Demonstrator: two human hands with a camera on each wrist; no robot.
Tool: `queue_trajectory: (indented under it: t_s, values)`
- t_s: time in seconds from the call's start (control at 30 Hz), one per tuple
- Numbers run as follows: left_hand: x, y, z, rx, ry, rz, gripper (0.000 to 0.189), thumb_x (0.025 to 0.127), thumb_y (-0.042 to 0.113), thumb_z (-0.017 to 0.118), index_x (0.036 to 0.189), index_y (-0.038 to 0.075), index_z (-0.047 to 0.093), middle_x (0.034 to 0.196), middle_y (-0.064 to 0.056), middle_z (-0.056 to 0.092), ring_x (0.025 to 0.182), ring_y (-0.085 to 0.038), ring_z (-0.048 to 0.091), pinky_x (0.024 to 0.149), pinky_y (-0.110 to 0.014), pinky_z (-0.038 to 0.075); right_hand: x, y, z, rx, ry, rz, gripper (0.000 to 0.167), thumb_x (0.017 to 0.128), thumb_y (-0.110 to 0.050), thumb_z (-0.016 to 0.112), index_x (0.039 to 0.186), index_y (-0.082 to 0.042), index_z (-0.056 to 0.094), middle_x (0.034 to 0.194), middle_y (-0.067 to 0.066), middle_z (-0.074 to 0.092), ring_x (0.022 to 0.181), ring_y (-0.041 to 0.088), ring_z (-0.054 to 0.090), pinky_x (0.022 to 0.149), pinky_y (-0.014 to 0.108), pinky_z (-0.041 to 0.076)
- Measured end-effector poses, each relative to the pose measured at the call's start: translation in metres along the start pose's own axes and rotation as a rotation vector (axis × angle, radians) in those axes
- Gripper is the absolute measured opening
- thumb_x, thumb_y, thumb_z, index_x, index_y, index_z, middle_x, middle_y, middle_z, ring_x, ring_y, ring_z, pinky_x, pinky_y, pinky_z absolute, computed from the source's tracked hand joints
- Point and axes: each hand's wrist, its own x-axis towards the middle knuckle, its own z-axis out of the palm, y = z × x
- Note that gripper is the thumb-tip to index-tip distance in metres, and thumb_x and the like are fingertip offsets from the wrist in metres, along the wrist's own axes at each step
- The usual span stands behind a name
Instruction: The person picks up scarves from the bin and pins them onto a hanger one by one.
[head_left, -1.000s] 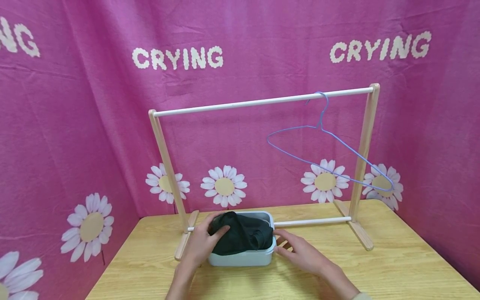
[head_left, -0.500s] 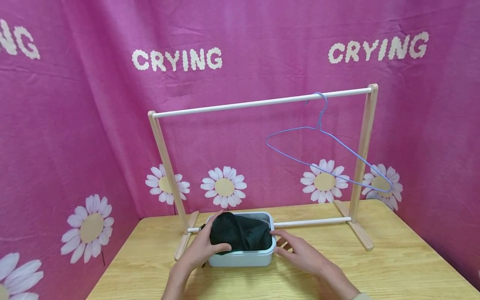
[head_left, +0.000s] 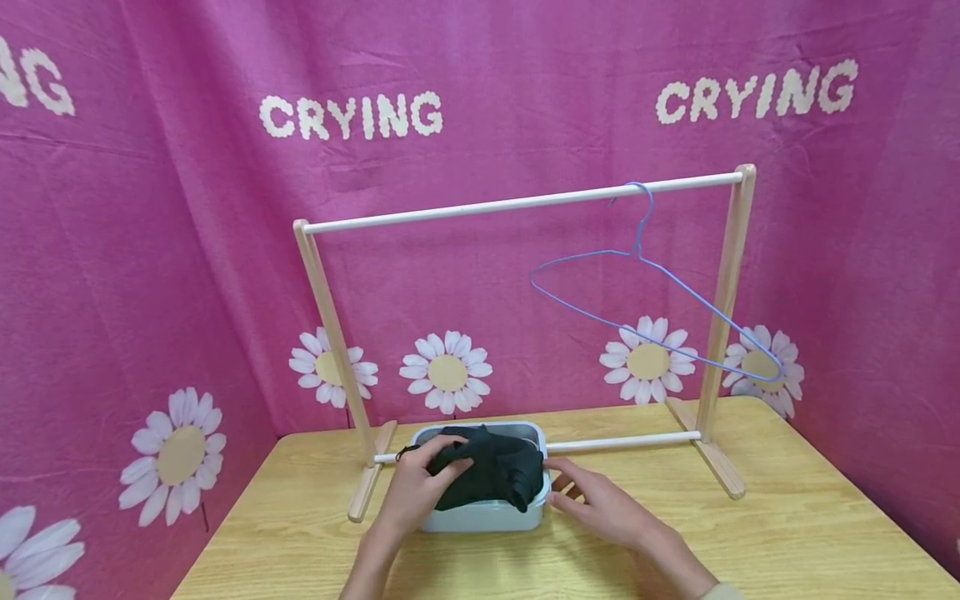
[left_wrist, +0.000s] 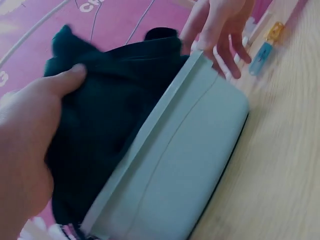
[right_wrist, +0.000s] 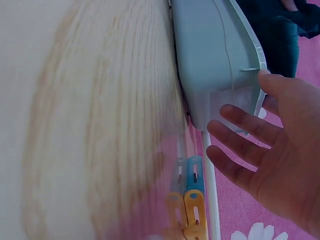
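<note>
Dark, nearly black cloth (head_left: 487, 467) lies bunched in a light grey-blue plastic bin (head_left: 483, 521), rising above its rim. My left hand (head_left: 420, 479) grips the cloth at its left part, the thumb lying over it in the left wrist view and the other fingers hidden behind it. At the bin's right end, my right hand (head_left: 600, 502) pinches the rim (right_wrist: 261, 62) between thumb and index finger. Its other fingers hang loosely beside the bin's wall. A thin dark cord (head_left: 405, 450) shows by the left hand.
Behind the bin stands a wooden rack with a white top rail (head_left: 465, 208) and lower rail (head_left: 622, 442). A blue wire hanger (head_left: 637, 250) hangs toward its right side. Teal and orange clips (right_wrist: 195, 200) lie beyond the right hand. A pink curtain (head_left: 480, 50) surrounds the table (head_left: 795, 533).
My left hand has shifted slightly right and drawn the cloth up into a fold, baring more of the bin's back left. The right hand stays at the rim.
</note>
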Motion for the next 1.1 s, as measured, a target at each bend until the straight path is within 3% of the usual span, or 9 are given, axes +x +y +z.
queue_trajectory:
  t_s: [0.1, 0.17, 0.27, 0.37, 0.57, 0.77, 0.87, 0.97, 1.1]
  values:
    - [-0.002, 0.0, -0.006, 0.143, -0.178, 0.058, 0.043, 0.082, 0.032, 0.082, 0.122, 0.033, 0.065, 0.117, 0.01, 0.067, 0.104, -0.013, 0.061, 0.092, -0.038, 0.055, 0.0, 0.0, 0.0, -0.001, -0.002, 0.003, 0.049, 0.1, -0.04, 0.058, 0.143, -0.017, 0.048, 0.108, 0.002, 0.066, 0.096, 0.019, 0.064, 0.077, 0.026, 0.053]
    - [-0.003, -0.003, -0.009, 0.196, -0.26, 0.121, 0.052, 0.08, 0.03, 0.084, 0.127, 0.033, 0.062, 0.114, 0.011, 0.064, 0.103, -0.011, 0.06, 0.092, -0.035, 0.054, 0.0, -0.001, 0.0, 0.007, -0.009, 0.01, 0.049, 0.1, -0.04, 0.058, 0.143, -0.018, 0.047, 0.108, 0.002, 0.066, 0.096, 0.019, 0.063, 0.077, 0.026, 0.053]
    - [-0.004, -0.007, -0.013, 0.154, -0.308, 0.196, 0.055, 0.082, 0.021, 0.083, 0.132, 0.027, 0.06, 0.112, 0.007, 0.062, 0.096, -0.012, 0.06, 0.088, -0.03, 0.055, -0.001, -0.001, 0.0, 0.006, -0.014, 0.014, 0.049, 0.1, -0.039, 0.058, 0.143, -0.018, 0.047, 0.108, 0.002, 0.066, 0.096, 0.019, 0.063, 0.076, 0.027, 0.053]
    - [-0.003, -0.008, -0.019, 0.069, -0.332, 0.208, 0.06, 0.083, 0.016, 0.081, 0.138, 0.023, 0.055, 0.118, 0.0, 0.061, 0.096, -0.015, 0.062, 0.088, -0.031, 0.055, -0.001, -0.001, 0.0, -0.005, -0.01, 0.016, 0.049, 0.101, -0.039, 0.057, 0.143, -0.018, 0.047, 0.108, 0.002, 0.066, 0.095, 0.018, 0.063, 0.076, 0.027, 0.052]
    - [-0.006, -0.008, -0.031, 0.108, -0.386, 0.071, 0.071, 0.077, 0.024, 0.087, 0.139, 0.028, 0.054, 0.126, 0.003, 0.06, 0.107, -0.018, 0.059, 0.093, -0.032, 0.053, 0.0, -0.001, 0.0, -0.014, -0.003, 0.021, 0.048, 0.101, -0.039, 0.056, 0.143, -0.018, 0.046, 0.108, 0.003, 0.066, 0.095, 0.017, 0.063, 0.078, 0.028, 0.052]
    - [-0.004, -0.007, -0.022, 0.224, -0.458, 0.073, 0.069, 0.083, 0.038, 0.081, 0.144, 0.032, 0.049, 0.134, 0.007, 0.058, 0.117, -0.015, 0.057, 0.104, -0.037, 0.048, -0.001, 0.0, 0.0, -0.001, -0.014, 0.033, 0.049, 0.101, -0.039, 0.056, 0.144, -0.019, 0.046, 0.108, 0.003, 0.066, 0.094, 0.015, 0.062, 0.077, 0.027, 0.052]
    - [-0.004, -0.005, -0.029, 0.176, -0.497, 0.008, 0.073, 0.083, 0.027, 0.082, 0.147, 0.029, 0.046, 0.134, 0.002, 0.059, 0.12, -0.02, 0.057, 0.103, -0.038, 0.048, -0.001, -0.001, 0.0, -0.006, -0.009, 0.033, 0.048, 0.101, -0.04, 0.056, 0.144, -0.02, 0.045, 0.108, 0.003, 0.066, 0.094, 0.015, 0.062, 0.077, 0.027, 0.052]
    - [-0.007, -0.002, -0.049, 0.073, -0.535, -0.12, 0.076, 0.081, 0.005, 0.078, 0.147, 0.023, 0.046, 0.134, -0.007, 0.059, 0.121, -0.027, 0.053, 0.095, -0.036, 0.051, -0.001, -0.002, 0.0, -0.014, -0.006, 0.027, 0.049, 0.101, -0.04, 0.056, 0.144, -0.02, 0.045, 0.108, 0.003, 0.066, 0.093, 0.015, 0.063, 0.077, 0.027, 0.052]
    - [-0.013, -0.003, -0.072, 0.038, -0.514, -0.203, 0.066, 0.085, -0.001, 0.069, 0.145, 0.02, 0.05, 0.134, -0.011, 0.061, 0.123, -0.029, 0.051, 0.094, -0.041, 0.051, -0.001, -0.002, -0.001, -0.019, -0.006, 0.022, 0.05, 0.101, -0.041, 0.056, 0.144, -0.02, 0.045, 0.108, 0.003, 0.066, 0.093, 0.015, 0.063, 0.076, 0.027, 0.051]
